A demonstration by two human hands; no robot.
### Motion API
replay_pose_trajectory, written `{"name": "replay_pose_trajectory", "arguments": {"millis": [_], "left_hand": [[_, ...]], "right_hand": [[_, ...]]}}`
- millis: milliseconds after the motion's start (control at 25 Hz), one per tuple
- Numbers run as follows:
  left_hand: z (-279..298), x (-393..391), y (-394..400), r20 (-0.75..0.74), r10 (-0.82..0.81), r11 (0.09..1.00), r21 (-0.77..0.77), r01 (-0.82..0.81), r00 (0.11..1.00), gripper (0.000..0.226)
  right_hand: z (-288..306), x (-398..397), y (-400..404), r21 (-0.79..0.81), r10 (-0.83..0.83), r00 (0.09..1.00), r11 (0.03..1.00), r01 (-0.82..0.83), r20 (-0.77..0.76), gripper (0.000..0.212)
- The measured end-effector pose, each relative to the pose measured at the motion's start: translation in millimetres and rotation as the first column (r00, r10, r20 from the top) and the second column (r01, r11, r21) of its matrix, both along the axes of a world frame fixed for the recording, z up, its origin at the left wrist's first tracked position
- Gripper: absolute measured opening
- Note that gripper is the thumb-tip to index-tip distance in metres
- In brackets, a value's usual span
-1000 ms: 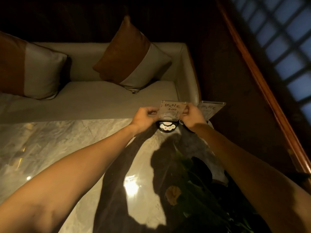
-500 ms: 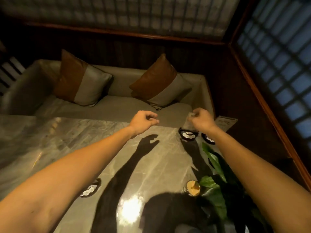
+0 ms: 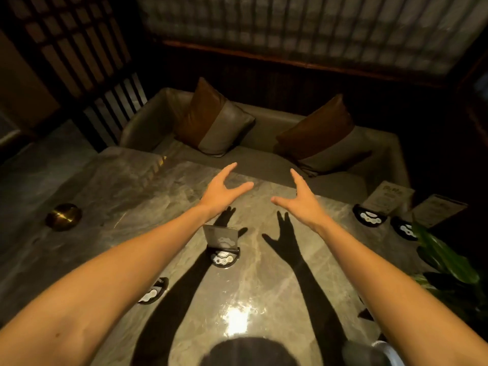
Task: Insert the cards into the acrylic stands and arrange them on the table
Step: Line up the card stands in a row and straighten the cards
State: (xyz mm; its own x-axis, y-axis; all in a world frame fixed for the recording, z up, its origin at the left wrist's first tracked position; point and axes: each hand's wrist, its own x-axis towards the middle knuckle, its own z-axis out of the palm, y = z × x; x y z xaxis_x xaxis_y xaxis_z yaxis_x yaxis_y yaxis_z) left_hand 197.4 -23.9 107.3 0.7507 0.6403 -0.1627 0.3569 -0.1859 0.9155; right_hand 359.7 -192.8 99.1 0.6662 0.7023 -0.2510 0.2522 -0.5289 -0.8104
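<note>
My left hand (image 3: 221, 192) and my right hand (image 3: 301, 200) hover over the middle of the marble table (image 3: 132, 207), fingers spread, holding nothing. Below them an acrylic stand (image 3: 223, 245) stands upright on a black round base. Another black base (image 3: 153, 291) lies partly hidden behind my left forearm. At the far right edge two stands hold cards: one card (image 3: 388, 198) on its base (image 3: 369, 215), and a second card (image 3: 438, 213) on its base (image 3: 404, 229).
A brass dome-shaped object (image 3: 63, 216) sits at the table's left. Green plant leaves (image 3: 443, 262) crowd the right edge. Beyond the table is a bench sofa (image 3: 264, 154) with two brown-grey cushions. A rounded dark object (image 3: 250, 351) shows at the bottom edge.
Both hands let go of the carded stand at the right edge, moved left to the table's middle and opened. The view swung left, bringing the middle stand into sight.
</note>
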Motion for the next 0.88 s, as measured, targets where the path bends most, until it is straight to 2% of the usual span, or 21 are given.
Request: {"name": "replay_pose_trajectory", "arguments": {"millis": [160,360,480,560,680,760,880], "left_hand": [[-44.4,-51.2,18.5,-0.071,0.054,0.997,-0.055,-0.058,0.996,0.088],[-92.3,-87.4,24.4,-0.177,0.023,0.99,-0.135,-0.047,0.984,0.092],[-120.2,-101.0,29.5,-0.185,0.004,0.984,-0.173,-0.036,0.983,0.091],[-132.7,-103.9,29.8,-0.159,0.004,0.977,-0.211,-0.038,0.987,0.078],[-147.3,-103.0,26.7,-0.165,0.024,0.976,-0.208,-0.059,0.986,0.043],[-153.1,-102.0,25.0,-0.187,0.041,0.982,-0.173,-0.074,0.982,0.016],[-147.2,-92.1,29.2,-0.187,0.03,0.987,-0.152,-0.06,0.982,0.004]], "right_hand": [[-35.4,-56.6,29.3,-0.006,0.066,0.996,0.998,-0.066,-0.053,0.112],[-75.5,-102.5,46.3,-0.016,0.131,0.98,0.991,-0.135,-0.15,0.106],[-89.9,-117.0,51.9,-0.02,0.124,0.965,0.991,-0.132,-0.231,0.096],[-98.3,-124.0,55.0,-0.032,0.087,0.957,0.994,-0.1,-0.275,0.078],[-117.1,-127.7,58.1,-0.045,-0.016,0.938,0.999,0.001,-0.347,0.033],[-118.8,-128.6,58.4,-0.024,-0.052,0.916,0.999,0.046,-0.398,0.022],[-112.6,-118.2,60.7,0.022,-0.081,0.873,0.994,0.104,-0.481,0.021]]}}
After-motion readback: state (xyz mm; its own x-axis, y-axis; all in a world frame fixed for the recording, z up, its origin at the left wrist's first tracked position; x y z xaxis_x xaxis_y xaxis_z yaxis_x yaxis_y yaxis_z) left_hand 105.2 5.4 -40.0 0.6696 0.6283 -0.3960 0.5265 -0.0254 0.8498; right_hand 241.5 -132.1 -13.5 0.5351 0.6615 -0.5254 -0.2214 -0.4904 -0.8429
